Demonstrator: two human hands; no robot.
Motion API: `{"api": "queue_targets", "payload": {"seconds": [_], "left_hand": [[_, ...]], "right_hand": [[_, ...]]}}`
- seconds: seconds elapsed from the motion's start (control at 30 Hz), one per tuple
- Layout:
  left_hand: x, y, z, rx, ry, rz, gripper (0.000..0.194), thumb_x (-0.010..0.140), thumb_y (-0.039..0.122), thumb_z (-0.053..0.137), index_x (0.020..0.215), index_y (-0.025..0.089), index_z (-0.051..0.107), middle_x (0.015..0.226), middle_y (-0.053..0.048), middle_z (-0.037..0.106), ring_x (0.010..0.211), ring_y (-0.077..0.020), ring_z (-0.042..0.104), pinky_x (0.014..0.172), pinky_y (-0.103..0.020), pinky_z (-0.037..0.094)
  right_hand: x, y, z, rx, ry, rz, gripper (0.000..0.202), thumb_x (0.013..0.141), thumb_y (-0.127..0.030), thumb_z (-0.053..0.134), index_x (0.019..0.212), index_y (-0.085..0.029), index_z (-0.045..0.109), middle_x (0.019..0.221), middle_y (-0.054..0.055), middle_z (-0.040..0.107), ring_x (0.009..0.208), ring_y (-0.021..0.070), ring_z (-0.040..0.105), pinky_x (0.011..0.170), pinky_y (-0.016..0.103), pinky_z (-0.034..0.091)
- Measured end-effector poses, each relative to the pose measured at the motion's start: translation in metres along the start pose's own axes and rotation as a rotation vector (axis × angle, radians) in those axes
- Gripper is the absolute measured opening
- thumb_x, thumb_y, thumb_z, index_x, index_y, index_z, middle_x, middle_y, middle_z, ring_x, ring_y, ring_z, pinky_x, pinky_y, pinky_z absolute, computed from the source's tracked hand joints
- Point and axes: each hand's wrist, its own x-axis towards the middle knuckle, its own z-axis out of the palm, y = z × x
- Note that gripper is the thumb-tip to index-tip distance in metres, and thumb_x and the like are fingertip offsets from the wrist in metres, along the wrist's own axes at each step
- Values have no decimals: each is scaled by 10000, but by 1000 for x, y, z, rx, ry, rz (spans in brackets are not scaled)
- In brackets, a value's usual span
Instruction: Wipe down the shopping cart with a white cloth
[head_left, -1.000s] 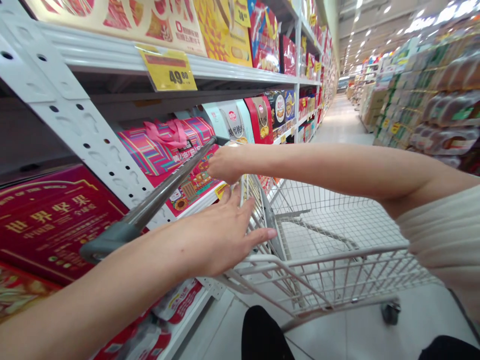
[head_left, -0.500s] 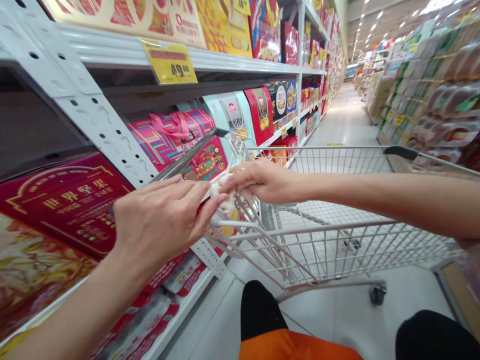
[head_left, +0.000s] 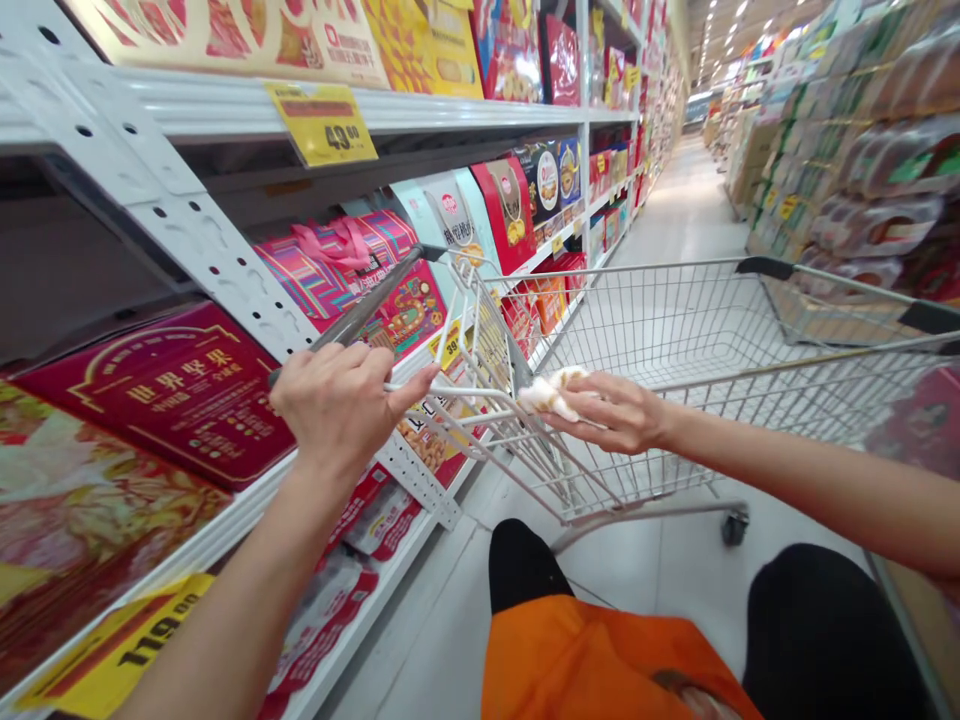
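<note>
My left hand is wrapped round the near end of the grey handle of a wire shopping cart, its thumb lying along the frame. A crumpled white cloth with brownish marks is held in my right hand, against the top rail at the cart's handle end. The handle bar slants away from my left hand toward the shelf.
White metal shelves with gift boxes and yellow price tags run along the left. Wrapped goods are stacked at the right, beside a tiled aisle. My black-clad knees and orange clothing show at the bottom.
My left hand has closed round the handle. My right hand has moved right and toward me with the cloth, away from my left hand. The cart sits slightly higher in view.
</note>
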Motion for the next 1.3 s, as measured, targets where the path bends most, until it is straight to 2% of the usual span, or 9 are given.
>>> {"api": "queue_targets", "payload": {"seconds": [0.3, 0.43, 0.53, 0.67, 0.73, 0.83, 1.0, 1.2, 1.3], "left_hand": [[14, 45, 2, -41, 42, -13, 552, 971, 649, 430, 624, 239, 556, 679, -77, 622, 746, -254, 542, 726, -417, 337], [20, 77, 5, -95, 100, 14, 544, 986, 654, 383, 730, 240, 626, 756, -93, 657, 814, -274, 566, 769, -444, 373], [23, 106, 0, -129, 102, 68, 534, 998, 639, 352, 848, 236, 669, 821, -120, 669, 886, -305, 577, 812, -485, 395], [25, 141, -26, -186, 19, 205, 503, 1020, 584, 315, 979, 251, 689, 916, -128, 694, 970, -326, 593, 860, -513, 426], [27, 148, -41, -226, 2, 260, 478, 1031, 545, 310, 1028, 266, 697, 964, -116, 717, 1031, -327, 606, 911, -518, 432], [39, 141, -46, -377, 98, 194, 475, 1030, 557, 320, 1026, 286, 710, 1035, -83, 751, 1093, -312, 616, 983, -522, 416], [68, 136, -11, -976, 50, 61, 731, 1021, 649, 103, 945, 248, 709, 896, -67, 747, 873, -230, 661, 828, -428, 474], [75, 178, -3, -834, 130, 60, 731, 1035, 611, 67, 833, 247, 667, 898, -72, 726, 917, -234, 635, 917, -441, 434], [86, 168, 8, -813, 115, 210, 711, 1030, 632, 87, 961, 240, 676, 964, -75, 734, 957, -233, 645, 924, -429, 439]], "right_hand": [[-28, 53, -17, 22, -24, 68, 392, 887, -255, 517, 1160, -423, 742, 1054, 2, 773, 1016, 173, 706, 1022, 431, 610], [-39, 57, -30, 7, 125, 248, 299, 905, -299, 532, 1043, -391, 782, 985, 40, 770, 953, 205, 706, 962, 479, 611], [-40, 39, -39, -50, 408, 449, 296, 947, -308, 509, 1058, -341, 782, 979, 57, 772, 935, 222, 705, 901, 484, 623], [-30, -1, -50, -106, 751, 613, 313, 991, -307, 483, 1164, -355, 739, 1081, 31, 769, 1052, 220, 701, 985, 488, 605], [-26, -15, -53, -108, 748, 589, 302, 994, -292, 495, 1157, -372, 737, 1122, 17, 765, 1129, 221, 688, 1050, 500, 581], [-21, -24, -58, -106, 704, 604, 314, 1003, -264, 475, 1134, -366, 742, 1208, 20, 745, 1249, 228, 645, 1127, 538, 536], [-4, -41, -72, -84, 736, 654, 347, 1011, -242, 449, 1165, -354, 739, 1204, 34, 746, 1243, 232, 642, 1123, 537, 541], [12, -70, -94, -19, 774, 558, 380, 1022, -210, 449, 1249, -364, 712, 1264, 1, 747, 1279, 200, 633, 1166, 482, 518], [1, -72, -107, -122, 883, 511, 396, 1016, -197, 480, 1300, -385, 683, 1217, -7, 765, 1207, 194, 672, 1078, 453, 579]]}}
